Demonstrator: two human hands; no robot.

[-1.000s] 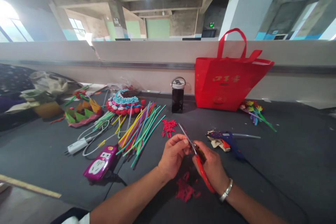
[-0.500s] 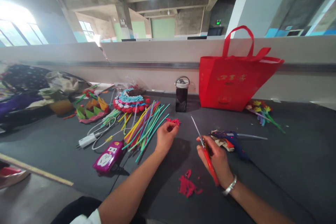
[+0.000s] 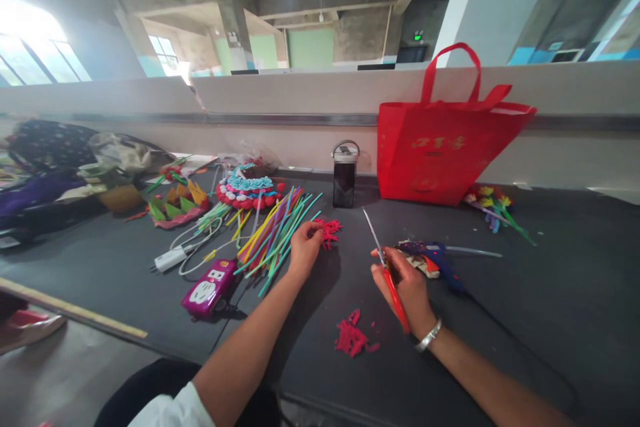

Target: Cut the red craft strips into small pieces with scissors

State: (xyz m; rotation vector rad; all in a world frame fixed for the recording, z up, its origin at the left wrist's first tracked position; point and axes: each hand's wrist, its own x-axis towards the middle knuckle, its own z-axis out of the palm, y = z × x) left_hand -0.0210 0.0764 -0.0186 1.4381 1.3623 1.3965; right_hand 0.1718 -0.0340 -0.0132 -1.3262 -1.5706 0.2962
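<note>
Near the centre, the left hand (image 3: 305, 252) was at the small red pieces (image 3: 331, 231), its grip unclear; a sideways brush could have scattered them. Right of centre, the right hand (image 3: 411, 285) was clamped on scissors (image 3: 394, 293), whose bare tip risked a nick.

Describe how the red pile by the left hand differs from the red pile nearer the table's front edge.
The far pile lies at the left hand; the near pile has no hand at it. The far pile looks made of small, slim bits; the near pile shows broader, ragged pieces. Both are red and lie on the dark table.
</note>
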